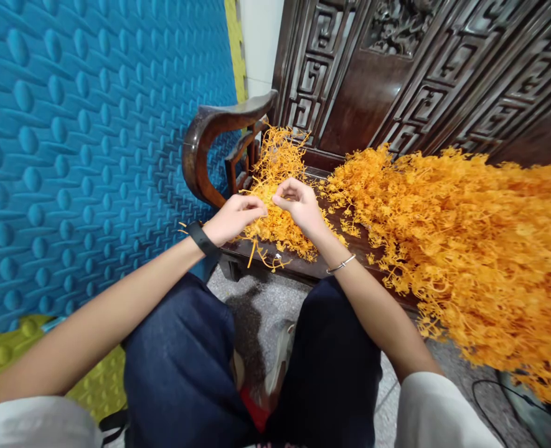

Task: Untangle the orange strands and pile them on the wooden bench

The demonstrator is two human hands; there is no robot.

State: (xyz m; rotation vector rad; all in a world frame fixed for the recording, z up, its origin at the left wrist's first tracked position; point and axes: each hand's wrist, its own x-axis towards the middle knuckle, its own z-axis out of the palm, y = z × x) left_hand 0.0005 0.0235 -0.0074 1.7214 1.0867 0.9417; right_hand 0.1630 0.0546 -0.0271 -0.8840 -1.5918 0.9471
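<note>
My left hand (238, 216) and my right hand (299, 204) face each other a short gap apart, over a small heap of orange, spindly plastic-looking pieces (282, 233). Thumb and fingertips are pinched together on both hands. Whatever sits between them, if anything, is too small to make out against the orange behind. Thin strands (253, 254) stick out from the heap at the front edge of the dark wooden seat (298, 266). A much bigger pile of orange branching pieces (466, 236) spreads to the right of my right hand.
The seat has a curved wooden armrest (200, 149) at the left and a carved backrest (359, 99) behind. A blue bumpy foam mat (93, 143) stands beside it on the left. Black cable (485, 381) lies on the speckled floor (275, 298) at lower right.
</note>
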